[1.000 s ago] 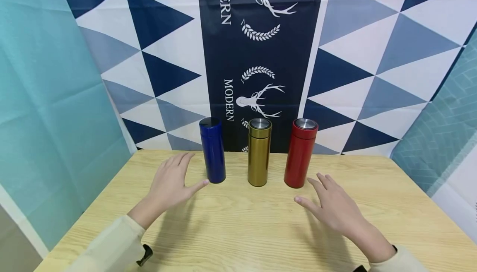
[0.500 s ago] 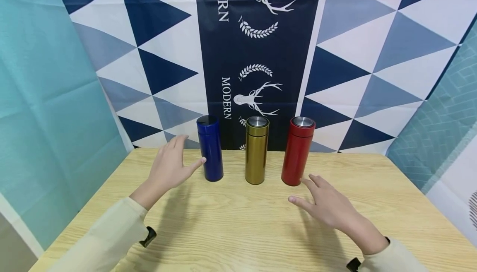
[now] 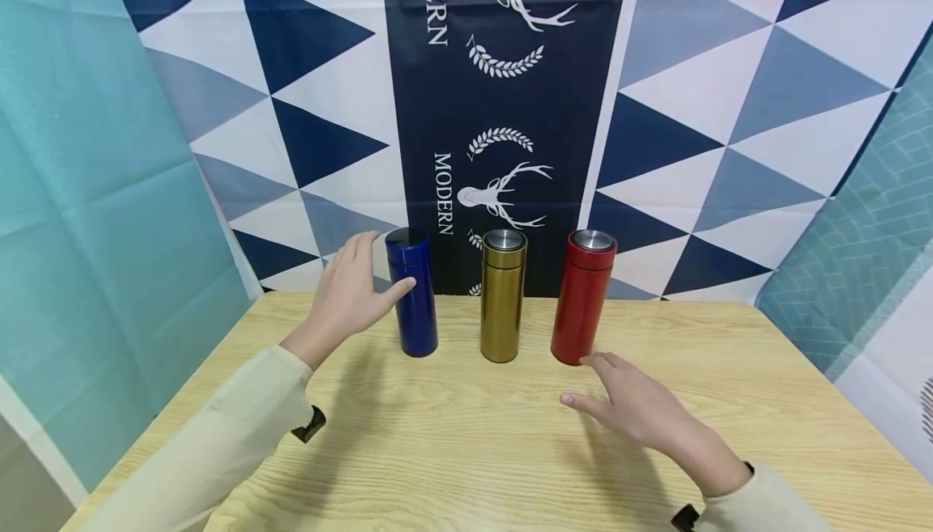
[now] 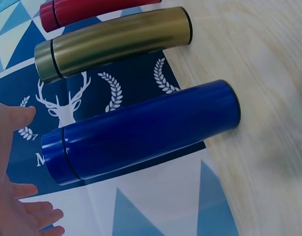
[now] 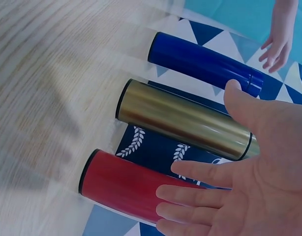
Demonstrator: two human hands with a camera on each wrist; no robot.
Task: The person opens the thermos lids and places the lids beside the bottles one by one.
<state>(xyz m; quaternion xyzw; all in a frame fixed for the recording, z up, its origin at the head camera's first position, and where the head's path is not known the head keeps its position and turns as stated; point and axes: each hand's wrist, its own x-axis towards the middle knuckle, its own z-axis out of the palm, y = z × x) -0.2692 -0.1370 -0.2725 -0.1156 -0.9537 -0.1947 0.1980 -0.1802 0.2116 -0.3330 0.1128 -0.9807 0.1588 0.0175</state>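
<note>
Three thermos bottles stand upright in a row: a blue thermos [image 3: 417,305] on the left, a gold thermos [image 3: 502,305] in the middle, a red thermos [image 3: 581,301] on the right. My left hand [image 3: 351,285] is beside the upper part of the blue one, thumb apart from the fingers. In the left wrist view a gap shows between that hand [image 4: 15,182] and the blue thermos [image 4: 146,132]. Nearer me, my right hand [image 3: 637,402] is held over the table in front of the red thermos, fingers extended and holding nothing.
The bottles stand on a pale wooden table [image 3: 466,451] near its back edge. Behind them hangs a patterned cloth [image 3: 321,111] with triangles and deer prints. Turquoise cloth [image 3: 109,192] closes off the left side.
My left hand has risen and moved right, nearer the top of the blue thermos. The right hand has shifted slightly left. The bottles stay in place; the view has shifted slightly.
</note>
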